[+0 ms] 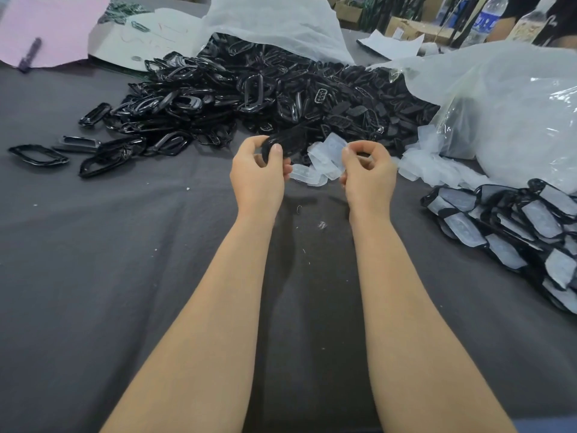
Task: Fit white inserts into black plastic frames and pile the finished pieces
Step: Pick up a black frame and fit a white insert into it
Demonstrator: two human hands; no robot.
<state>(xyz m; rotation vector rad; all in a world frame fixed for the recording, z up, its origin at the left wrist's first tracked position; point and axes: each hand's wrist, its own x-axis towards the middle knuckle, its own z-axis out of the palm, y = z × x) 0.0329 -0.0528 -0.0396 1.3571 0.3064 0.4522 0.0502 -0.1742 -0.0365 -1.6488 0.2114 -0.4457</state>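
Head view: we see both hands up over the counter [125,260], which is covered in dark grey cloth.

On the left hand [257,178] the fingers [276,150] are curled, thumb on top, gripping 1 black frame [282,141] by its near end. It is held off the cloth, just in front of the frame heap [249,89].

On the right hand [370,178] the fingers [359,150] are curled tight, pinching 1 white insert [331,151] at its right edge. It sits between the 2 hands, just right of the frame. We cannot tell if the 2 parts touch. More white pieces [309,178] sit just below it, by the left fingertips. We cannot tell whether either hand has them.

The frame heap spreads across the far middle of the counter, spilling from a white bag [281,20]. A few strays [37,154] lie apart at far left.

We see loose inserts [437,171] right of the right hand, at the mouth of a clear bag [505,114]. The finished pile [515,226], black frames with white centres, sits at the right edge, nearer us than the loose inserts.

Far left there is a pink sheet [46,26] with a pen [29,54] on it. At the far right rear stands a bottle [488,20].
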